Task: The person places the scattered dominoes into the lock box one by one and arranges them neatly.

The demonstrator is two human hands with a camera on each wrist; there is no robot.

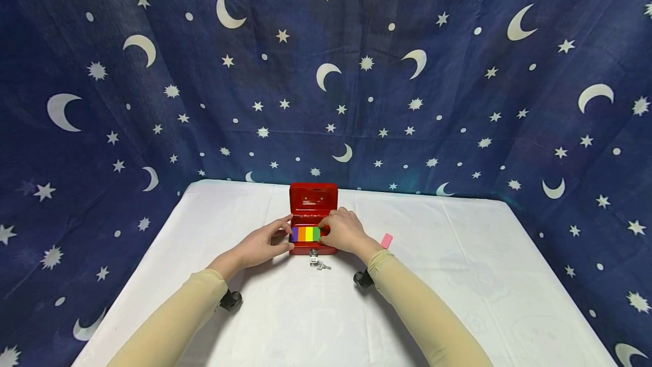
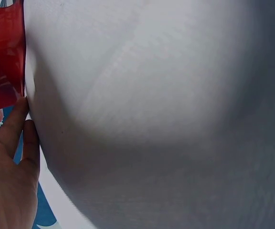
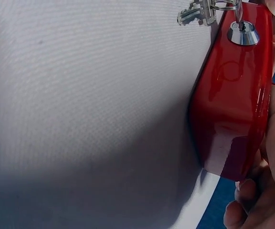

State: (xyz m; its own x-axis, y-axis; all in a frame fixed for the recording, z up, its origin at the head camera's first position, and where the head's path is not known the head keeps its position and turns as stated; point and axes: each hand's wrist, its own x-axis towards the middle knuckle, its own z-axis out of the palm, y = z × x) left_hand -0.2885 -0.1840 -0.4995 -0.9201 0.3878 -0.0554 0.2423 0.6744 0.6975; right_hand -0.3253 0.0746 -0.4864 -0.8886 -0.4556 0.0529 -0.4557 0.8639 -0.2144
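Observation:
A small red metal cash box [image 1: 326,250] stands on the table with its lid [image 1: 313,197] raised. Inside lie colored blocks side by side: purple [image 1: 294,234], orange [image 1: 301,234], yellow [image 1: 309,234] and green [image 1: 317,234]. My right hand [image 1: 347,230] reaches over the box's right side and pinches the green block between thumb and index finger. With fingers mostly straight, my left hand [image 1: 262,242] touches the left side of the box. Its fingers [image 2: 14,119] reach the red wall in the left wrist view. Keys [image 3: 195,14] hang from the front lock [image 3: 243,34].
A pink block [image 1: 386,240] lies on the white-covered table [image 1: 316,321], right of the box and beside the right wrist. Behind the table hangs a dark blue curtain [image 1: 356,89] with moons and stars. Black wrist cameras [image 1: 363,280] sit under both forearms.

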